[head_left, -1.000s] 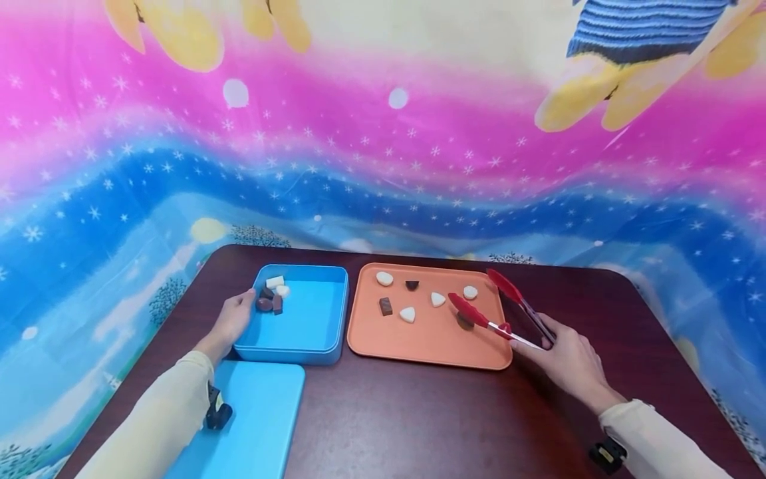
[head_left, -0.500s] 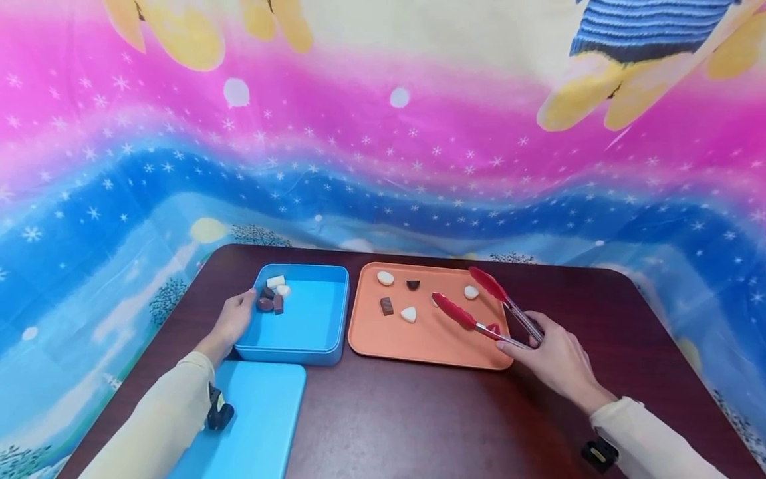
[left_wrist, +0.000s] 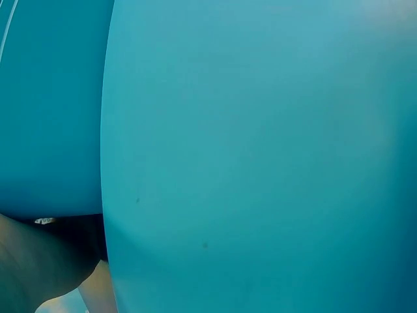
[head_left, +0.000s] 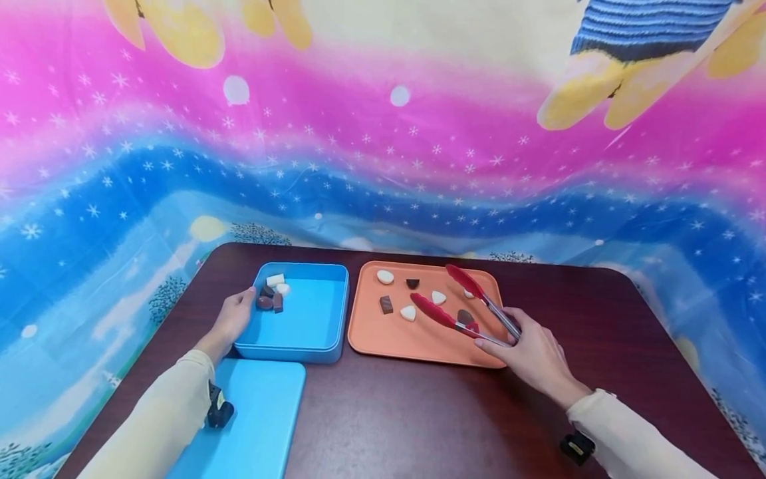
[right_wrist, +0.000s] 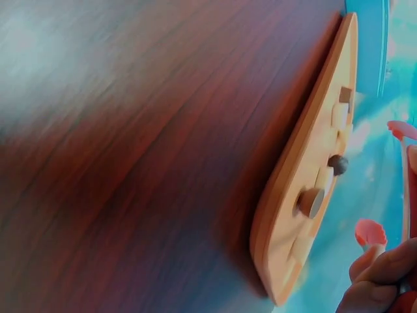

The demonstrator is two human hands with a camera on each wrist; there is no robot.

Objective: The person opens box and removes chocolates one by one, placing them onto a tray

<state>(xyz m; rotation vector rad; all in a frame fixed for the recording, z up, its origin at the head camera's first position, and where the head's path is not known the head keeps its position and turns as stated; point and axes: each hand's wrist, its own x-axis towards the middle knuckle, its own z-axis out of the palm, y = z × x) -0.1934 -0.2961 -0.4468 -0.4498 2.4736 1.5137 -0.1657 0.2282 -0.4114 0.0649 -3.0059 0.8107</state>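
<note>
My left hand (head_left: pixel 230 318) grips the left wall of a blue box (head_left: pixel 314 316), thumb at the rim. Inside, several white and brown chocolate pieces (head_left: pixel 278 303) sit bunched at the upper left. My right hand (head_left: pixel 538 359) holds metal tongs with red tips (head_left: pixel 435 313), spread apart with nothing between them, above an orange tray (head_left: pixel 395 342). Scattered on that tray are white pieces (head_left: pixel 385 277) and brown ones, including a striped brown block (head_left: pixel 385 305). One white piece at the right is partly hidden by the tongs. The right wrist view catches both tong tips (right_wrist: pixel 370 233) beyond the tray.
A flat blue lid (head_left: pixel 257 406) lies in front of the box, under the left forearm; it fills most of the left wrist view. Box and tray stand side by side on a dark wood table (head_left: pixel 383 412). A printed cloth (head_left: pixel 383 166) hangs behind.
My right hand has moved the tongs leftward across the tray, from its right edge toward the middle. The left hand has stayed at the box.
</note>
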